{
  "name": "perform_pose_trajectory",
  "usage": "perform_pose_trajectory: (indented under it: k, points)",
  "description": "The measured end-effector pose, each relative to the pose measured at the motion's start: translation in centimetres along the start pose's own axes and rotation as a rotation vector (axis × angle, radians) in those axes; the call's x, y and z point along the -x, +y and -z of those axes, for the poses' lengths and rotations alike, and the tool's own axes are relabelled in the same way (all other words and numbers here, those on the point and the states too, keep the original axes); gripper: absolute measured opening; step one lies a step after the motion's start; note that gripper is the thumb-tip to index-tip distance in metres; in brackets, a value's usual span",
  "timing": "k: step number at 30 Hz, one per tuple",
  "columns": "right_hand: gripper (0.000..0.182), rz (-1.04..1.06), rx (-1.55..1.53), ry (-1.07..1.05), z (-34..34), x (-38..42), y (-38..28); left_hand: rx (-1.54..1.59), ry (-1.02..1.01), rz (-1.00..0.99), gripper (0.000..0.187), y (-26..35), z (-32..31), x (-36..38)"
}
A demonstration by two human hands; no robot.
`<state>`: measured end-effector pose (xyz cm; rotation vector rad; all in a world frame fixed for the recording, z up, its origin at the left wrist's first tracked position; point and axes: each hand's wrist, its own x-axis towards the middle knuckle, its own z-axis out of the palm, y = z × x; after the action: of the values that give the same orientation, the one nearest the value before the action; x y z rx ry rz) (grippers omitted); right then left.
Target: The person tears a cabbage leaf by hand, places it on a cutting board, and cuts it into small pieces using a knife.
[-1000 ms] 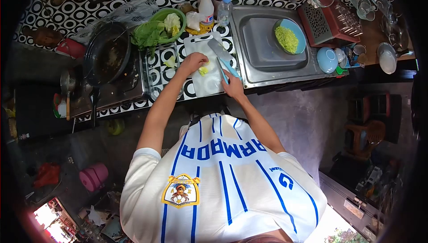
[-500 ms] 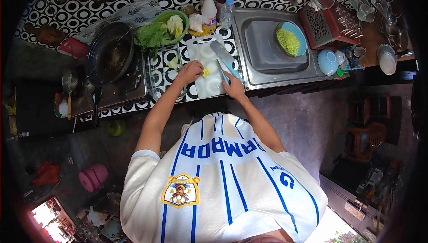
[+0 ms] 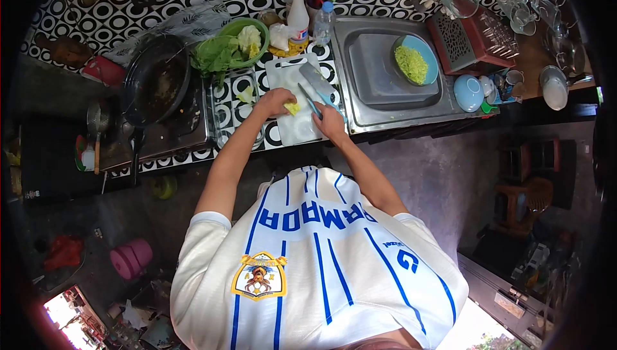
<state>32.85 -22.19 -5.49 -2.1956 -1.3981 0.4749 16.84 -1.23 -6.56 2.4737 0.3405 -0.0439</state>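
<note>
Under the left hand (image 3: pixel 275 101): pale cabbage piece (image 3: pixel 292 107) pinned flat on white cutting board (image 3: pixel 297 102). Just beside it, right hand (image 3: pixel 329 122) closed around blue-handled knife (image 3: pixel 313 107), blade close to left fingertips. Risk of nicked fingers if piece slides.

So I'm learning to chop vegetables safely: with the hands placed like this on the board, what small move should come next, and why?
Probably bring the knife down for one slice beside the left hand. That hand presses the yellow-green piece onto the cutting board, and the right hand holds the knife right next to it. Curl the fingertips back first.
</note>
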Motion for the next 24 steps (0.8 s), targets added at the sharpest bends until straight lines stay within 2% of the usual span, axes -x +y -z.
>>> perform_pose_trajectory:
  k: [5,8,12,13,19,24]
  points:
    - [0.046,0.055,0.007,0.105,0.0,0.0,-1.1,0.083,0.072,0.064,0.049,0.3,-0.7,1.2]
    - [0.048,0.278,-0.049,0.104,-0.7,-0.6,-1.9,0.120,0.141,0.111,0.051,0.9,-1.4,2.3]
    - [0.049,0.458,-0.122,-0.060,-2.5,-2.6,-1.9,0.200,0.226,0.123,0.048,1.8,-1.9,2.7]
    - [0.049,0.448,-0.146,-0.122,-2.7,-3.0,-1.9,0.214,0.241,0.120,0.046,1.9,-1.9,2.9]
    - [0.032,0.562,-0.150,-0.188,-3.3,-5.3,-1.2,0.197,0.305,0.113,0.031,1.2,-3.1,3.9]
    - [0.018,0.528,-0.059,-0.325,-2.5,-6.7,-0.4,0.209,0.299,0.161,0.023,2.3,-3.4,3.5]
